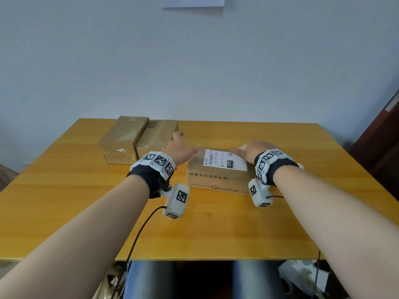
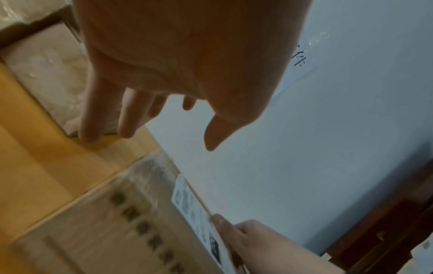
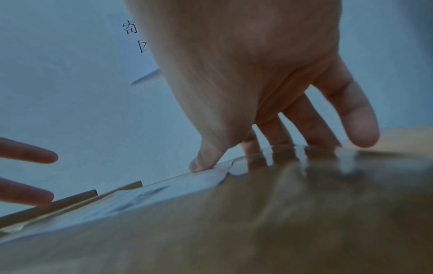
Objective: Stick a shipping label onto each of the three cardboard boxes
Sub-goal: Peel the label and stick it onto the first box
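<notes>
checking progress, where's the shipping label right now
In the head view, the shipping label lies atop the nearest cardboard box, right of centre, between both hands.

Glossy wood-grain table [image 1: 216,223], matt cardboard box [image 1: 216,180] under shiny tape, smooth white paper label [image 1: 224,161]

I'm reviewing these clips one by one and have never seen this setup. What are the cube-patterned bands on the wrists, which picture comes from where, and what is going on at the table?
No machine here: a person works with bare hands. The patterned wristbands carry small cameras. The wide picture comes from a camera on the head; the other two look along each hand from the wrists.

On the wooden table sit three cardboard boxes. The near box has a white shipping label on top. The right hand presses the label's edge with straight fingers; its thumb is on the paper. The left hand hovers open by the box's far left corner, holding nothing. Two back boxes stand side by side; I see no white label on them.
</notes>
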Motion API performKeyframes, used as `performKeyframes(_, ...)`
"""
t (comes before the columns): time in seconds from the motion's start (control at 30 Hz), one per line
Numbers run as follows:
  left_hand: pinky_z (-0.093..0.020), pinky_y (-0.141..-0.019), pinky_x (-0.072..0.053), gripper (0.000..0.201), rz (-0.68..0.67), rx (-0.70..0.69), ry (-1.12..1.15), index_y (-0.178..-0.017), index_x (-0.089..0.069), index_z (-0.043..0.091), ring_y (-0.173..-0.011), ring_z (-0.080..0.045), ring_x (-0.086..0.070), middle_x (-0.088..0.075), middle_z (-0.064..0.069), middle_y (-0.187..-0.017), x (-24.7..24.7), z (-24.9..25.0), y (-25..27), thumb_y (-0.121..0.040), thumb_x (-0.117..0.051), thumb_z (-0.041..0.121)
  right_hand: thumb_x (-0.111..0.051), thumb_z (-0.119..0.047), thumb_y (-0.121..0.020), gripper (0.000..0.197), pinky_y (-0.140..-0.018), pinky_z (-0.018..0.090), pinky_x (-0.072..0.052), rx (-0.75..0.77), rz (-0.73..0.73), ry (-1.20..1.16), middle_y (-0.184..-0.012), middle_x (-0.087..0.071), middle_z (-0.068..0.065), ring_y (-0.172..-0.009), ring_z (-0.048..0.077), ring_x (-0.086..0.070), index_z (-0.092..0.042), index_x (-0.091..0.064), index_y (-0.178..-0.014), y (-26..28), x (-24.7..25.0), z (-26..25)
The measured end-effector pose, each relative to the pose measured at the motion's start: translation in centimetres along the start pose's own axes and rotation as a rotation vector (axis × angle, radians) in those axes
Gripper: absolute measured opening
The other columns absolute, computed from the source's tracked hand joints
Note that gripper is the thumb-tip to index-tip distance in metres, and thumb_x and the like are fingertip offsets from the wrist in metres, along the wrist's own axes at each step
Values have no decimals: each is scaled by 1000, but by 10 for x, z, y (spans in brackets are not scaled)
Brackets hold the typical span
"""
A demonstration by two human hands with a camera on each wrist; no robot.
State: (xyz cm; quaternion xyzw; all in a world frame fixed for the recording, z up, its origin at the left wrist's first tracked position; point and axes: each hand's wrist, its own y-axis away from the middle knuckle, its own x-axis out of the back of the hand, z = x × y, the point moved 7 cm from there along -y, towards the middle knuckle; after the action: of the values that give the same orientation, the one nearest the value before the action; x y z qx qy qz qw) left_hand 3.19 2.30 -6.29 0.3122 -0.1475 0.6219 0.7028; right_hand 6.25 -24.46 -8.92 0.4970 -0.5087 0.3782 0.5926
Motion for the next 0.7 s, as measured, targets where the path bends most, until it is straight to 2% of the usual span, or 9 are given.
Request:
performKeyframes(0.1, -47, -87, -59, 70, 11, 26, -22, -155, -21, 20, -103, -29, -64, -54, -15, -139, -15, -6, -5, -97, -60, 31, -42, -79, -94, 66, -74, 36, -49, -49, -28, -12, -84, -64, 2, -75, 23, -62, -17, -64, -100, 10, 0, 10)
performKeyframes(0.17, -39, -69, -62, 69, -23, 46, -13, -153, -23, 18, -84, -25, -66, -57, -15, -129, -30, -10, -5, -96, -61, 28, -41, -77, -96, 69, -78, 37, -50, -63, -70, -8, -97, -67, 5, -86, 26, -65, -15, -66, -113, 14, -5, 13)
performKeyframes(0.23, -31, -62, -56, 72, 24, 22, -30, -153, -26, 16, -88, -24, -59, -44, -16, -139, -35, -11, -8, -94, -66, 29, -37, -75, -99, 69, -84, 38, -52, -45, -98, -6, -106, -69, 7, -92, 27, -66, -14, -65, -116, 20, -8, 13)
performKeyframes(0.33, -14, -60, -37, 66, 129, -68, -39, -150, -32, 17, -89, -14, -43, -32, -13, -148, -30, -11, -7, -95, -66, 26, -33, -67, -104, 68, -73, 34, -49, 1, -128, -72, -84, -67, 5, -76, 22, -64, -8, -66, -106, 36, -8, 8)
performKeyframes(0.4, -13, -53, -36, 60, 125, -123, -14, -149, -36, 16, -82, -9, -48, -34, -13, -149, -30, -13, -14, -97, -65, 25, -33, -61, -107, 66, -61, 29, -45, 19, -180, -163, -71, -71, 6, -58, 19, -64, -7, -68, -91, 46, -9, 3)
performKeyframes(0.47, -21, -61, -50, 55, 128, -150, -22, -147, -40, 15, -87, -14, -59, -38, -12, -150, -29, -17, -21, -98, -62, 24, -37, -57, -107, 65, -57, 27, -43, 29, -243, -233, -65, -75, 6, -49, 16, -64, -8, -70, -79, 53, -9, -2)
performKeyframes(0.53, -39, -79, -61, 47, 145, -190, -27, -144, -44, 14, -98, -24, -67, -45, -10, -149, -23, -16, -24, -100, -57, 19, -45, -56, -105, 60, -57, 26, -45, 38, -260, -262, -65, -76, 4, -47, 15, -65, -9, -70, -77, 55, -6, -5)
performKeyframes(0.63, -41, -96, -56, 38, 177, -246, -249, -141, -48, 15, -113, -25, -64, -54, -8, -143, -15, -10, -30, -103, -47, 10, -50, -60, -101, 55, -61, 27, -52, 58, -166, -254, -64, -76, 1, -50, 17, -67, -11, -71, -87, 49, 4, -10)
performKeyframes(0.7, -41, -94, -54, 37, 239, -258, -382, -140, -48, 14, -114, -27, -62, -59, -8, -136, -8, -4, -34, -104, -45, 10, -47, -61, -101, 56, -62, 28, -54, 72, -139, -273, -70, -78, 2, -56, 20, -69, -10, -69, -100, 47, 4, -17)
